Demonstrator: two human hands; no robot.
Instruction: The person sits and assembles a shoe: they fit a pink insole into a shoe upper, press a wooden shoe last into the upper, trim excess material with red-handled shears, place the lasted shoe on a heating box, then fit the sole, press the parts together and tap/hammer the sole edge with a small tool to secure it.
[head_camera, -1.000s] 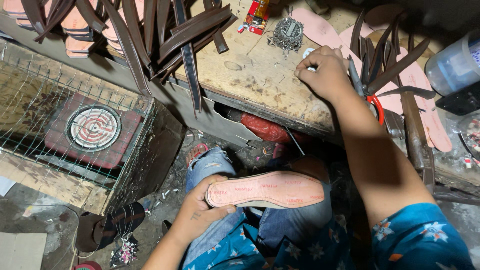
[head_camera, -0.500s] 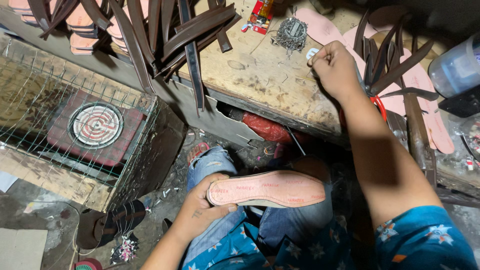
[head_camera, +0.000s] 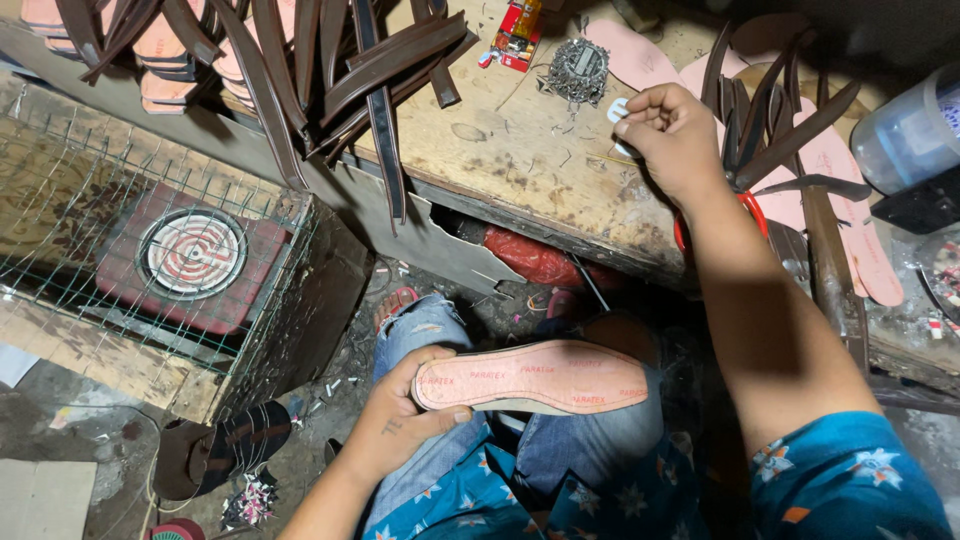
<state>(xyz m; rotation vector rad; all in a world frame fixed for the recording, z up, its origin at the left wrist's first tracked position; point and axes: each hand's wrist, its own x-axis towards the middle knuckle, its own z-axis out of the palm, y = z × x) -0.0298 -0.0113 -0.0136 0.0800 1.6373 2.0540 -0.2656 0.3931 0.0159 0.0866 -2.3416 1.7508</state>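
The left hand (head_camera: 400, 425) holds a pink insole (head_camera: 530, 377) by its heel end. The fingers are closed around this end and the thumb lies on the lower edge. The insole lies flat above the person's lap, over the knees in torn jeans, and its toe end points to the right. It is in the near middle of the scene, below the edge of the wooden workbench (head_camera: 520, 170).

The right hand (head_camera: 672, 135) is stretched out to the far side, over the workbench. Its fingertips are pinched narrow on a small white piece (head_camera: 618, 110). What this piece is I cannot tell, because it is too small. Just to the left of this hand a heap of small metal nails (head_camera: 575, 70) lies on the bench, and farther left there is a small red packet (head_camera: 518, 32).

Many dark brown straps (head_camera: 330, 70) lie on the far left part of the bench, and some hang over its edge. More brown straps (head_camera: 775, 130) and more pink insoles (head_camera: 850, 200) lie to the right of the right hand. A clear plastic jar (head_camera: 905, 135) is at the far right.

On the left side stands a wire cage (head_camera: 100, 270), and inside it is a red electric hot plate (head_camera: 192, 255) with a round coil. On the floor near the left a dark sandal (head_camera: 225, 455) lies.
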